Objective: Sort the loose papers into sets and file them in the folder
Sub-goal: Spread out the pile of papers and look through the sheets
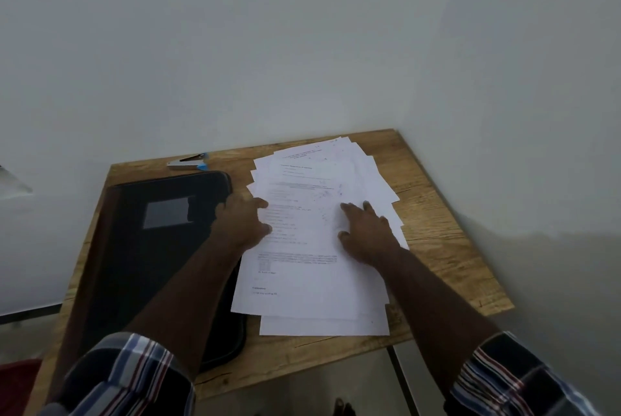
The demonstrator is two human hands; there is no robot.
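A fanned pile of loose papers point(319, 237) covers the right half of the wooden table point(437, 224), its far sheets reaching toward the far right corner. The left hand point(242, 220) rests at the pile's left edge, fingers loosely curved on the top sheet, while the right hand point(364, 234) lies flat on it with fingers spread. The closed black folder point(151, 247) occupies the left half (the papers overlap its right edge). A stapler point(189, 162) sits by the far edge.

A stapler point(189, 162) lies on the wooden table point(437, 224)
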